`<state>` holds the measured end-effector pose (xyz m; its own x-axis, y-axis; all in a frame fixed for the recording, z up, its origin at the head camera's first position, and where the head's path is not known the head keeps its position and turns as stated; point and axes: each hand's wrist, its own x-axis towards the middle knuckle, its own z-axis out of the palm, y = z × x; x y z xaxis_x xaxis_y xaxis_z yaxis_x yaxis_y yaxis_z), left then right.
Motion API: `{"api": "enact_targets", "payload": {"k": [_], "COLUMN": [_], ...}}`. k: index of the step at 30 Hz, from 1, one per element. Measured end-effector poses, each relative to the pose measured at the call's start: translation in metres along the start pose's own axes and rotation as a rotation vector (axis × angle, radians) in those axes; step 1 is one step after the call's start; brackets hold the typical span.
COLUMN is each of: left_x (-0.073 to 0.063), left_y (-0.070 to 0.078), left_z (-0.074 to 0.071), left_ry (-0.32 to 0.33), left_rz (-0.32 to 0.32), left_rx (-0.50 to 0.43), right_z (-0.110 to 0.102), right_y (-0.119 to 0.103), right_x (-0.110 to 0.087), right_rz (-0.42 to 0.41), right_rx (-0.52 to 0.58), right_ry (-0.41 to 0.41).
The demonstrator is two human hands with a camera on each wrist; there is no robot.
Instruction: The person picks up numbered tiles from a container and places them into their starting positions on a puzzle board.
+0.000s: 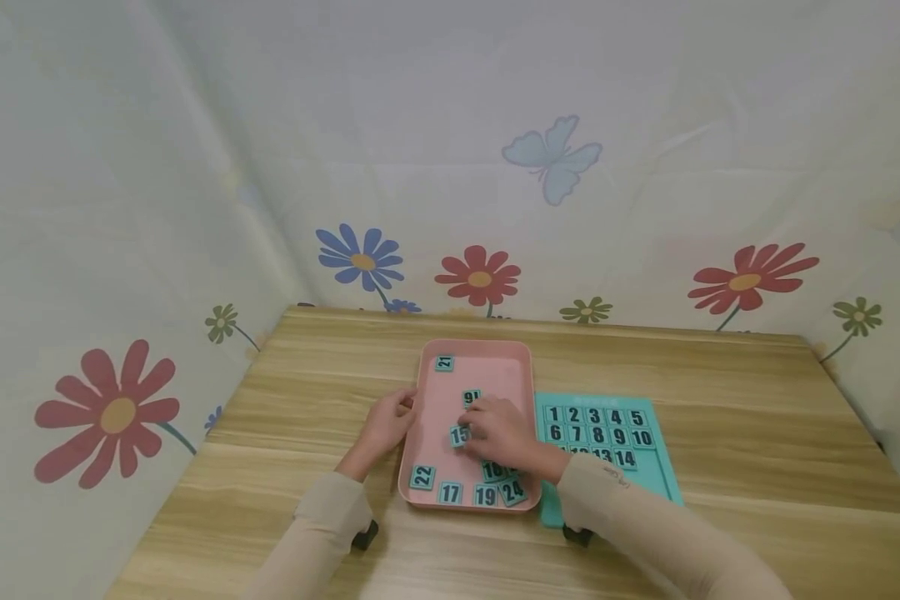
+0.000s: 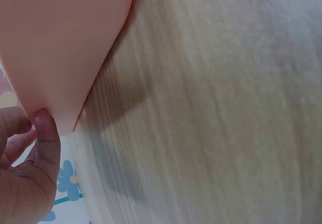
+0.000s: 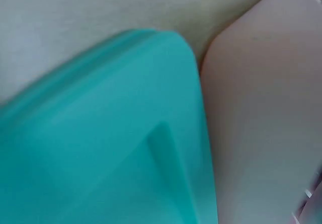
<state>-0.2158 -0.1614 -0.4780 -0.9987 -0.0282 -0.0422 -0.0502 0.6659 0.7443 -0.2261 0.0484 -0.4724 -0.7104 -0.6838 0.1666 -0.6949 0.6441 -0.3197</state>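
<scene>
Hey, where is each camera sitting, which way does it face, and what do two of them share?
Head: worn on the head, facing forward and down at the pink tray, teal board and wooden table; left hand, right hand and sleeves show.
Left wrist: worn there, facing the tray's outer side and the table; the left fingers show at the tray's edge.
Right wrist: worn there, facing the board's corner beside the tray; no hand clearly shows.
Head and right wrist share the teal board.

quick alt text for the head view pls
A person's right hand is at tile 15 in a pink tray of loose number tiles; the left hand holds the tray's edge. A teal board of numbered tiles lies beside the tray.
</scene>
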Motion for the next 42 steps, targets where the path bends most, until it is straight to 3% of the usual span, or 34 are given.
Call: {"api": "enact_targets", "payload": {"k": [5, 14, 18, 24, 30, 37, 42], "left_x": [0.0, 0.0, 0.002, 0.003, 0.003, 0.003, 0.003], "left_y": [-0.001, -0.001, -0.003, -0.003, -0.002, -0.001, -0.002], "left_z": [0.0, -0.001, -0.001, -0.001, -0.001, -0.001, 0.001], "left_ry": [-0.006, -0.001, -0.005, -0.01, -0.008, -0.01, -0.013], "left_rz": [-0.016, -0.017, -0.028, -0.031, -0.025, -0.018, -0.013], "left_rx": [-0.01, -0.019, -0.013, -0.011, -0.007, -0.005, -0.003], "right_z": [-0.019, -0.047, -0.055, -0.062, -0.067, -0.077, -0.081], "right_y": [0.007, 0.04, 0.059, 0.086, 0.109, 0.126, 0.132], "right_x": [-0.021, -0.061, -0.079, -0.103, -0.126, -0.151, -0.164], "right_rz": [-0.028, 0.061, 0.128, 0.167, 0.234, 0.349, 0.383], "right_rx": [0.032, 0.079, 0.102, 0.116, 0.149, 0.126, 0.149], "right_ry": [0.095, 0.176, 0.166, 0.172, 0.114, 0.056, -0.003]}}
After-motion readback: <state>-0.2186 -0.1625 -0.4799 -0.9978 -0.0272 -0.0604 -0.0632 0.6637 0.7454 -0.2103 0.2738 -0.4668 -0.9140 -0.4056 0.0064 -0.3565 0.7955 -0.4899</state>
